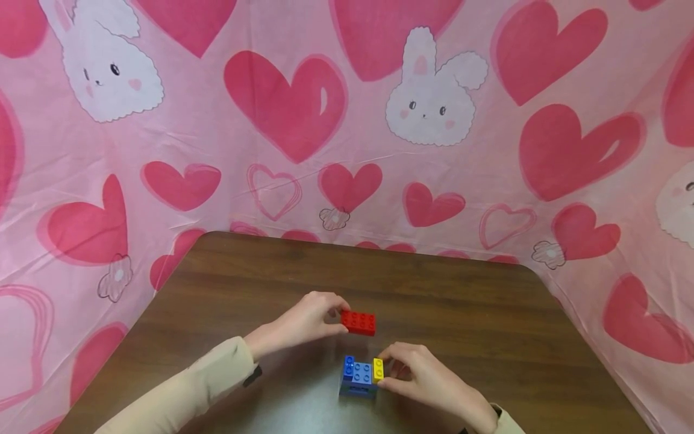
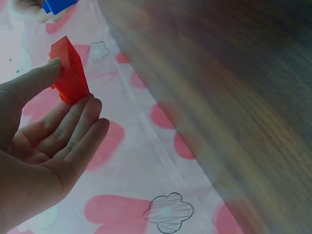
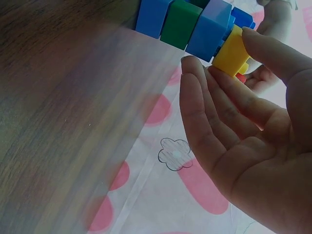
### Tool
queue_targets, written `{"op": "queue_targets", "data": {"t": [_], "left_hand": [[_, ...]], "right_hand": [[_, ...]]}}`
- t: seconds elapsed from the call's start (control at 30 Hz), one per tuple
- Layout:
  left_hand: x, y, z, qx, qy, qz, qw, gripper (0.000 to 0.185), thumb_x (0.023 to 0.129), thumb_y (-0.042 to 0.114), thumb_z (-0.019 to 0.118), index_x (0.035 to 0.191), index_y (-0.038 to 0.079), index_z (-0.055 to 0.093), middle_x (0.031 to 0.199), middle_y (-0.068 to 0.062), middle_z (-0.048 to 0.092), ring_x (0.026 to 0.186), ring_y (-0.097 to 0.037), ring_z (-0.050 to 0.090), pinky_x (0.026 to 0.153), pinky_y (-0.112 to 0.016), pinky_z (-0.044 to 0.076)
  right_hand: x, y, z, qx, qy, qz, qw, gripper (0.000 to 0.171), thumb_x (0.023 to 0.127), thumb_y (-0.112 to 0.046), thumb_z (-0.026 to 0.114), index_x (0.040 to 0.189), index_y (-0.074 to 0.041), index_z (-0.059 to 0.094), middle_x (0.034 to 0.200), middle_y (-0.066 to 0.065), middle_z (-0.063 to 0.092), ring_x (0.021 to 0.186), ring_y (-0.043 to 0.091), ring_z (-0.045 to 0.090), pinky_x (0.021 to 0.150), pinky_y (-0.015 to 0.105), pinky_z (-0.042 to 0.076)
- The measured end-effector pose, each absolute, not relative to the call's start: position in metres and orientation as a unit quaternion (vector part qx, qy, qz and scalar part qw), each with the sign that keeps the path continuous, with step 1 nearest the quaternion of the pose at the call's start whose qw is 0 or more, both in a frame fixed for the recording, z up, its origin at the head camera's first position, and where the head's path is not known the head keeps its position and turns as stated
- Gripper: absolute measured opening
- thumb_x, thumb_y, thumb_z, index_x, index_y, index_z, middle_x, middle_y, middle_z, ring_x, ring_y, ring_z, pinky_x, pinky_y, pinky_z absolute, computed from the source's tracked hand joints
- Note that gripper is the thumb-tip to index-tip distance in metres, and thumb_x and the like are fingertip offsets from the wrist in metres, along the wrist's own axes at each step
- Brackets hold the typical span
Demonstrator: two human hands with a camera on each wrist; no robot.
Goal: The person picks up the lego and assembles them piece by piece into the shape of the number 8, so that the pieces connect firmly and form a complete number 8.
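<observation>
My left hand [image 1: 306, 322] pinches a red brick [image 1: 358, 322] between thumb and fingertips, just above the brown table [image 1: 461, 313]. In the left wrist view the red brick [image 2: 69, 72] sits at my fingertips [image 2: 87, 109]. My right hand [image 1: 420, 374] pinches a small yellow brick [image 1: 378, 369] on the right end of a block stack [image 1: 358, 378] of blue and light-blue bricks. The right wrist view shows the yellow brick [image 3: 231, 52] between thumb and fingers, beside blue and green bricks [image 3: 181, 22]. The red brick is a little behind the stack, apart from it.
A pink cloth [image 1: 347, 120] printed with hearts and bunnies hangs behind and around the table. Bare wood spreads left, right and behind the bricks. Beige sleeves [image 1: 184, 392] cover both forearms.
</observation>
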State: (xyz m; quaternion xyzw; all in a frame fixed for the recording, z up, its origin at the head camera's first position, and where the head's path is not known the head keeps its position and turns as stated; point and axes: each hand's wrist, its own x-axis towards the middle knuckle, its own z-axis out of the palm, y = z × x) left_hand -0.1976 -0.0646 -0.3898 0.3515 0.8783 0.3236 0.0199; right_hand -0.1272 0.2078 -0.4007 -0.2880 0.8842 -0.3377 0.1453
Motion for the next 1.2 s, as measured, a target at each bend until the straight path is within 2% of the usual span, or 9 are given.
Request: {"op": "queue_targets", "data": {"t": [0.1,0.37,0.57,0.73,0.97,1.07,1.2], "left_hand": [[-0.194,-0.065,-0.388,0.355,0.874,0.33,0.021,0.031,0.083,0.023,0.08,0.111,0.012,0.072,0.105,-0.001,0.075,0.094,-0.02,0.071,0.081,-0.025,0.058],[-0.187,-0.063,-0.381,0.369,0.873,0.319,-0.001,0.031,0.083,0.025,0.081,0.11,0.012,0.072,0.103,0.0,0.075,0.088,-0.01,0.068,0.08,-0.022,0.057],[-0.182,-0.063,-0.377,0.37,0.869,0.329,0.01,0.031,0.083,0.023,0.08,0.111,0.012,0.072,0.103,0.0,0.075,0.089,-0.013,0.067,0.081,-0.028,0.059],[-0.178,-0.062,-0.375,0.382,0.866,0.324,0.003,0.031,0.083,0.024,0.081,0.11,0.011,0.072,0.102,0.0,0.075,0.09,-0.016,0.068,0.081,-0.025,0.058],[-0.174,-0.06,-0.375,0.394,0.858,0.329,0.007,0.03,0.083,0.023,0.081,0.11,0.011,0.072,0.102,-0.001,0.075,0.091,-0.016,0.07,0.082,-0.025,0.058],[-0.172,-0.059,-0.377,0.397,0.856,0.331,0.01,0.03,0.083,0.023,0.08,0.11,0.012,0.072,0.102,0.0,0.075,0.091,-0.015,0.07,0.082,-0.026,0.058],[-0.168,-0.059,-0.379,0.403,0.855,0.327,0.01,0.031,0.084,0.026,0.08,0.11,0.012,0.072,0.102,0.0,0.075,0.09,-0.014,0.069,0.082,-0.027,0.059]], "right_hand": [[-0.127,0.208,-0.401,-0.291,0.884,-0.336,0.143,0.034,0.09,-0.037,0.072,0.112,-0.013,0.068,0.102,0.0,0.071,0.078,-0.005,0.06,0.072,0.018,0.056],[-0.126,0.209,-0.401,-0.301,0.882,-0.335,0.138,0.036,0.089,-0.039,0.072,0.113,-0.012,0.067,0.102,-0.001,0.071,0.078,-0.006,0.06,0.071,0.018,0.056],[-0.126,0.212,-0.397,-0.304,0.881,-0.341,0.126,0.036,0.089,-0.039,0.072,0.114,-0.013,0.067,0.105,0.002,0.071,0.077,-0.005,0.06,0.069,0.017,0.055],[-0.126,0.214,-0.392,-0.316,0.878,-0.348,0.086,0.036,0.089,-0.037,0.072,0.114,-0.012,0.067,0.104,0.007,0.071,0.077,-0.005,0.06,0.069,0.019,0.056],[-0.129,0.218,-0.389,-0.35,0.871,-0.344,0.005,0.031,0.089,-0.029,0.074,0.11,-0.008,0.066,0.099,0.004,0.071,0.073,-0.004,0.061,0.066,0.02,0.057],[-0.13,0.219,-0.388,-0.351,0.871,-0.342,-0.011,0.033,0.088,-0.028,0.075,0.11,-0.005,0.066,0.098,0.006,0.071,0.073,-0.004,0.061,0.066,0.022,0.058],[-0.13,0.218,-0.385,-0.342,0.875,-0.342,-0.013,0.034,0.088,-0.03,0.074,0.112,-0.007,0.066,0.099,0.006,0.071,0.073,-0.004,0.061,0.067,0.025,0.059]]}}
